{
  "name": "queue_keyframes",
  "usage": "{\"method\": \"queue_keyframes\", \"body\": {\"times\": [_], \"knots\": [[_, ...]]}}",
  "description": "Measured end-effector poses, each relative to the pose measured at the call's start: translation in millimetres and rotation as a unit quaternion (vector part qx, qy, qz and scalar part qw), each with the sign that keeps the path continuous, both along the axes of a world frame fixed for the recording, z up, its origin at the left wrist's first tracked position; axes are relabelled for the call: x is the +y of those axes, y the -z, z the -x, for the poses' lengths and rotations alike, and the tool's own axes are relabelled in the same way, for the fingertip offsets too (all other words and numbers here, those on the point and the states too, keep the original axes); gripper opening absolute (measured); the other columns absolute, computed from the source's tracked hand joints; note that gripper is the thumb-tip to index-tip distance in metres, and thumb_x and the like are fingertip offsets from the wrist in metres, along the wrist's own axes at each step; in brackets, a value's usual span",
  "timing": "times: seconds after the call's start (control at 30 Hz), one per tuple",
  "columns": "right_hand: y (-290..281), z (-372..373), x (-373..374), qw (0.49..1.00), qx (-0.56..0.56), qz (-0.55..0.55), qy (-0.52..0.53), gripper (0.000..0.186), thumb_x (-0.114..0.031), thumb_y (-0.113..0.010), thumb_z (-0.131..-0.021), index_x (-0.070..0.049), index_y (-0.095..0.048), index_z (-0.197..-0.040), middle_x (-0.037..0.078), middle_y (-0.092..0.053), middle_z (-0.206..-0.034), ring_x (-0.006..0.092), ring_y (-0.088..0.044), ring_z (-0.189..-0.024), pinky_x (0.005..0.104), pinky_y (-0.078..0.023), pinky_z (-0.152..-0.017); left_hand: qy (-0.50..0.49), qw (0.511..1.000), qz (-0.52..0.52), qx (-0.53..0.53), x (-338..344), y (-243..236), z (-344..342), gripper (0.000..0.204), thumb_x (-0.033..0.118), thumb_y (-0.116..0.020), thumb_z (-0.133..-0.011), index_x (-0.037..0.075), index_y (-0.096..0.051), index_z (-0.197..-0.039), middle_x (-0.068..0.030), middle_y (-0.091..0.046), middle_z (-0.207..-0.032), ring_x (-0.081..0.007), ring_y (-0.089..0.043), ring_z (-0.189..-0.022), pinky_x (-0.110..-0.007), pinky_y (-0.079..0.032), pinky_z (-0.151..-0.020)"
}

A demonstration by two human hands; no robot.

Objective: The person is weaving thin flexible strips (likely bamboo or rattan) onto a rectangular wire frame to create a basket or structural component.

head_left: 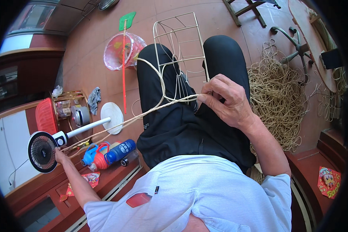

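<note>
Some right-hand fingers (212,102), nearly closed, pinch a twisted pale cord (158,107).

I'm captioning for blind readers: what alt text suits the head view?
A seated person's right hand pinches a long tan cord beside a pale open frame; the cord runs toward the outstretched left hand, partly hidden by a fan. A tangled heap of tan strands lies on the floor at right.

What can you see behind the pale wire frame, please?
Behind the wire frame, part of the black trousers at the left knee and reddish floor tiles show between its bars. The floor beneath the trousers is covered and cannot be seen.
</note>
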State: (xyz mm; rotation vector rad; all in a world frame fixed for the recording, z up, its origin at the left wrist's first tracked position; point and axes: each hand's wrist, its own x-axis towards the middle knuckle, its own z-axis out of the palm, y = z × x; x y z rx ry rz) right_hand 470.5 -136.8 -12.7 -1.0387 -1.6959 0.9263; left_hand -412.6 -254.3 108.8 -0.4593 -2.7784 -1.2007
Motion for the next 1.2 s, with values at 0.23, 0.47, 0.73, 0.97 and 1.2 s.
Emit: {"method": "queue_keyframes", "body": {"times": [0.23,0.47,0.73,0.97,1.2], "knots": [[-11,15,-1,0.997,-0.029,0.057,0.034,0.016,-0.01,-0.084,-0.099,-0.003,-0.07,-0.099,0.006,-0.065,-0.089,0.0132,-0.062,-0.069,0.0315,-0.053,-0.064,0.491,0.868,0.015,-0.065,85,128,-317,0.035,0.027,-0.057,-0.119,-0.001,-0.076,-0.124,-0.0088,-0.077,-0.115,-0.0172,-0.074,-0.108,-0.033,-0.056,-0.098],[-8,6,2,0.993,-0.014,0.112,0.02,0.015,-0.007,-0.082,-0.101,0.0,-0.068,-0.1,0.005,-0.061,-0.086,0.0122,-0.056,-0.071,0.0291,-0.049,-0.066,0.609,0.696,0.049,-0.377,111,82,-613,0.032,0.028,-0.063,-0.115,-0.001,-0.072,-0.124,-0.0072,-0.074,-0.104,-0.0114,-0.067,-0.083,-0.027,-0.054,-0.077],[-12,-2,19,0.989,0.014,0.147,0.032,0.016,-0.008,-0.081,-0.102,0.001,-0.068,-0.1,0.003,-0.06,-0.087,0.0092,-0.056,-0.075,0.028,-0.048,-0.068,0.656,0.647,-0.081,-0.381,156,112,-632,0.03,0.037,-0.062,-0.116,0.009,-0.067,-0.109,0.0064,-0.057,-0.085,0.0011,-0.041,-0.069,-0.018,-0.029,-0.06],[-14,10,53,0.991,0.028,0.128,0.039,0.015,-0.009,-0.08,-0.104,0.0,-0.069,-0.1,0.001,-0.062,-0.086,0.007,-0.058,-0.077,0.0269,-0.05,-0.069,0.657,0.685,-0.053,-0.309,192,96,-623,0.031,0.028,-0.062,-0.115,-0.002,-0.069,-0.11,-0.0043,-0.065,-0.094,-0.0133,-0.061,-0.086,-0.032,-0.052,-0.084],[-24,13,50,0.97,0.12,0.197,0.079,0.013,-0.014,-0.079,-0.105,-0.003,-0.071,-0.106,-0.005,-0.063,-0.088,0.0021,-0.059,-0.077,0.0224,-0.056,-0.07,0.625,0.779,0.031,-0.029,147,107,-532,0.026,0.025,-0.065,-0.113,0.002,-0.076,-0.114,-0.0154,-0.075,-0.085,-0.0258,-0.076,-0.08,-0.038,-0.056,-0.075]]}}
